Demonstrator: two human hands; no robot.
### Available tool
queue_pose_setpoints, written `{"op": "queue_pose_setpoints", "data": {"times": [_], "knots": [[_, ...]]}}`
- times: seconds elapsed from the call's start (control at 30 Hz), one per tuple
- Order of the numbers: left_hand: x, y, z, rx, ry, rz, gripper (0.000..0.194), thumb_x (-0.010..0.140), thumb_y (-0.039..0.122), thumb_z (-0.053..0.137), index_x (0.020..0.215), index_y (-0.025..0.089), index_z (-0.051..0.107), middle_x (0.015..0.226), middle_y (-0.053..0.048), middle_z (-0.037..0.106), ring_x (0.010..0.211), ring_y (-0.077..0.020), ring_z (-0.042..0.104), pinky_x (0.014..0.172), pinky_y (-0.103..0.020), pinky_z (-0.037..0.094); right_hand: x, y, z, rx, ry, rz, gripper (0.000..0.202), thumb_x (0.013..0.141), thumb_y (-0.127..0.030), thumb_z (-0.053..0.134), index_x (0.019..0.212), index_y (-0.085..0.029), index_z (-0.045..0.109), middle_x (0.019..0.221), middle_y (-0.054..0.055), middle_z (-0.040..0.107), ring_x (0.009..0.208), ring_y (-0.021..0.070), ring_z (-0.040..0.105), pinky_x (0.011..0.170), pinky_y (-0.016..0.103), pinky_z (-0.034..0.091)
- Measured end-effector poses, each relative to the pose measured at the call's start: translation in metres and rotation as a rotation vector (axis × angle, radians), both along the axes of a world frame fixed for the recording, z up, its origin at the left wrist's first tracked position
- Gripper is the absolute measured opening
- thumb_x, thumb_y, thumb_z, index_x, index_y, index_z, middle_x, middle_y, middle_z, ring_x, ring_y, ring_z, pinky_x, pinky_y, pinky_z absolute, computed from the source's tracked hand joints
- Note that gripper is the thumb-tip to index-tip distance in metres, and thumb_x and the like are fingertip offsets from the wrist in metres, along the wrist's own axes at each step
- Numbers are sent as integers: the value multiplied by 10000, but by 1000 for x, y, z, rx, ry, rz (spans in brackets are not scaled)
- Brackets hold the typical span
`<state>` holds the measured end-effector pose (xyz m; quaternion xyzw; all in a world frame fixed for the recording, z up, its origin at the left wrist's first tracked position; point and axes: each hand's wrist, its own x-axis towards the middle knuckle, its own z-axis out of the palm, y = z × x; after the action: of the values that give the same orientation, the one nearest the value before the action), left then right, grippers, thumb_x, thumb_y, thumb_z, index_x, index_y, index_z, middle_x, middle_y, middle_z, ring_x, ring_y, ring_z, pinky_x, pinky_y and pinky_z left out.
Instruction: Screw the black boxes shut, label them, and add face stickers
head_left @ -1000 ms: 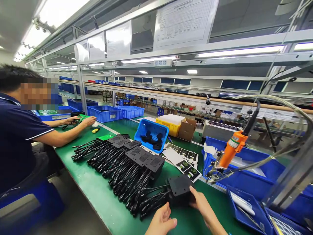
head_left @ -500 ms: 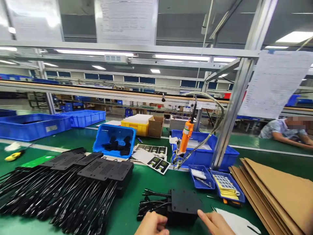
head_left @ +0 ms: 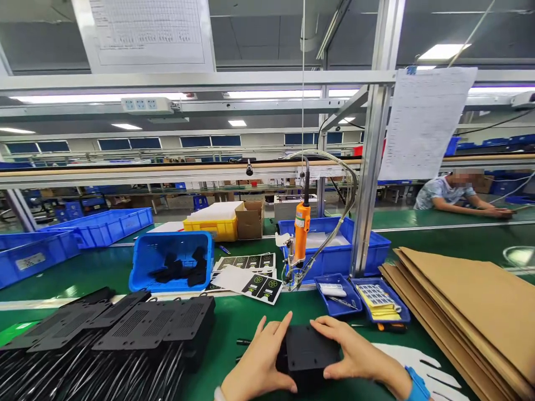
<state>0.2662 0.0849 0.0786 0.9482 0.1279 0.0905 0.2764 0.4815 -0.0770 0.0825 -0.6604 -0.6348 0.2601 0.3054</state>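
Observation:
A black plastic box [head_left: 311, 350] lies on the green bench in front of me, with its flat top upward. My left hand [head_left: 265, 359] is at its left end, thumb at the near side and fingers toward the far side. On the other end, my right hand [head_left: 351, 348] grips the box between thumb and fingers. Short black cable ends [head_left: 243, 342] stick out to the left, mostly hidden behind my left hand. A white glove [head_left: 422, 365] lies beside my right wrist.
Several similar black boxes with cables [head_left: 154, 323] stand in a row at left. Behind are a blue bin [head_left: 137, 262], printed label sheets [head_left: 251, 284] and a hanging orange electric screwdriver [head_left: 300, 231]. Cardboard sheets [head_left: 468, 295] are stacked at right. A person [head_left: 445, 195] sits farther back.
Both hands have moved up onto the box from its near side and now hold its two ends. The view has swung right.

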Motion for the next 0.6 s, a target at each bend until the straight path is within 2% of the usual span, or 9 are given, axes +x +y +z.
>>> {"op": "queue_pose_setpoints", "data": {"times": [0.1,0.17,0.3,0.37,0.4,0.47,0.5,0.57,0.6], "knots": [[-4,-3,0,-3,-40,2,1196,615,550,869,1573,214,236,1301,-177,606,1257,-361,534,1181,-650,119,2,0,1,-32,-28,24,957,643,-507,833,1479,-220,466,1487,162,459,1359,372,437,1163,452,305],[-8,-4,2,-15,-84,-17,1143,615,575,873,1554,272,295,1373,-177,570,1305,-377,497,1176,-659,124,4,-1,1,-49,-33,45,950,656,-508,825,1485,-226,457,1505,153,441,1374,365,422,1172,449,293],[-12,-6,4,-14,-124,-89,756,713,631,789,1371,314,590,1493,-180,474,1427,-385,362,1186,-623,149,11,-2,6,-70,-26,59,966,606,-549,858,1454,-250,507,1507,145,453,1379,382,420,1172,480,298],[-10,-7,3,-9,-136,-89,645,726,606,794,1282,306,666,1444,-184,525,1381,-379,435,1179,-620,185,17,8,18,61,7,-28,799,597,-532,871,1309,-247,646,1395,147,562,1307,379,493,1143,502,342],[-9,-8,2,-1,-138,-80,631,708,575,824,1259,302,682,1412,-182,550,1348,-377,475,1171,-623,204,21,17,26,197,57,-109,667,624,-518,860,1207,-241,694,1318,145,608,1253,364,533,1119,507,371],[-5,-9,-1,28,-129,-51,632,646,479,893,1220,298,701,1362,-163,575,1279,-371,530,1141,-611,284,29,42,46,526,211,-302,487,709,-495,801,1102,-233,679,1236,135,621,1178,317,565,1078,500,413],[-3,-9,-1,42,-117,-32,632,615,430,913,1198,297,708,1350,-149,572,1241,-364,549,1114,-590,342,34,58,56,612,263,-352,582,726,-514,779,1212,-249,600,1324,130,558,1232,296,526,1095,488,398],[1,-10,-2,45,-82,-1,629,574,371,926,1161,297,712,1337,-119,555,1150,-337,583,1032,-523,448,44,92,75,632,341,-334,865,689,-579,778,1407,-272,406,1457,128,450,1308,272,475,1105,457,394],[1,-11,-1,35,-63,7,623,569,360,925,1151,301,710,1334,-105,547,1109,-321,594,992,-489,480,48,108,82,614,381,-295,902,673,-629,759,1414,-265,395,1419,127,496,1267,267,518,1070,444,431]]}}
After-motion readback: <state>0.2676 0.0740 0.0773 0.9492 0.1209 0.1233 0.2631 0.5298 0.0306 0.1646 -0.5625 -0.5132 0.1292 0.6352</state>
